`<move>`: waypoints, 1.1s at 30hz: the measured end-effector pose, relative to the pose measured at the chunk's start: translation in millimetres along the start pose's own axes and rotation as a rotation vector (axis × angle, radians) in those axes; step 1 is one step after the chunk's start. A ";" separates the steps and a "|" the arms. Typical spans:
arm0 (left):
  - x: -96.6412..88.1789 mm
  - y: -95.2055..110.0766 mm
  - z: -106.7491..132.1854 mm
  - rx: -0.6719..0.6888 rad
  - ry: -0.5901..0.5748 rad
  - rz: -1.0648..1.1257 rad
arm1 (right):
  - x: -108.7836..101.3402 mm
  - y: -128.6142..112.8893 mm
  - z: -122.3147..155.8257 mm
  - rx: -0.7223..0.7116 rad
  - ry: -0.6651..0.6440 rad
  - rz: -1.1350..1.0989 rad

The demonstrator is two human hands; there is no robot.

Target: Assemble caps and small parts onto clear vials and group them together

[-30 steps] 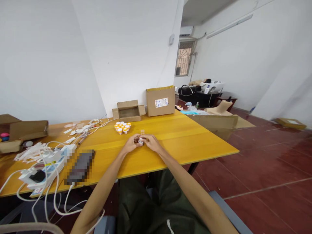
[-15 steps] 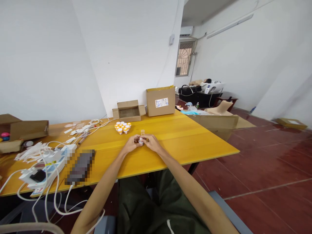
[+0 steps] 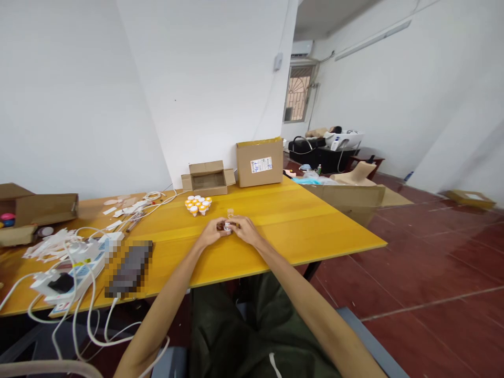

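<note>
Close together over the wooden table (image 3: 307, 220), my left hand (image 3: 212, 231) and my right hand (image 3: 244, 229) both have their fingers closed around a small white round piece (image 3: 227, 227). Its exact kind is too small to make out, and the fingers cover part of it. Just beyond my fingertips stands a small clear, see-through item (image 3: 230, 212). Farther back and to the left, several small containers with white tops and orange bands (image 3: 198, 205) stand in a tight cluster.
An open cardboard box (image 3: 208, 181) and a taller closed carton (image 3: 260, 164) stand at the table's back edge. On the left lie a power strip (image 3: 84, 268) with white cables, a dark phone-like device (image 3: 129, 269), and another open box (image 3: 47, 207).
Both hands stay in the same place with the white piece between them; only slight finger movement shows. The view has shifted very slightly.
</note>
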State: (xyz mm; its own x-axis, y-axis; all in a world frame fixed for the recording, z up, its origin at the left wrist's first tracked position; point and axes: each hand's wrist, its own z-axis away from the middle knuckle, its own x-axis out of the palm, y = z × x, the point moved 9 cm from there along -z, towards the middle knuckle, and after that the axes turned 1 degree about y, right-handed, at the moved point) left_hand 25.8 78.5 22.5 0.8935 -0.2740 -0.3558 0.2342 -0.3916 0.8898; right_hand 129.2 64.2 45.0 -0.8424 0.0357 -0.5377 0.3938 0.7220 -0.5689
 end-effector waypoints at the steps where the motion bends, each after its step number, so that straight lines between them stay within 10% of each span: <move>1: 0.2 0.3 -0.1 0.000 -0.002 0.001 | 0.0 0.2 0.0 0.000 -0.002 -0.001; 33: -0.9 2.0 0.1 -0.004 0.005 -0.037 | -0.3 -0.6 -0.5 0.035 0.008 0.038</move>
State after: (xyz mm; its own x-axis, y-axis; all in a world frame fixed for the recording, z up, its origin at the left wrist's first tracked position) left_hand 25.4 77.9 24.5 0.8861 -0.2549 -0.3871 0.2687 -0.3980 0.8772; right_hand 129.1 64.1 45.9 -0.8295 0.0685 -0.5542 0.4380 0.6956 -0.5695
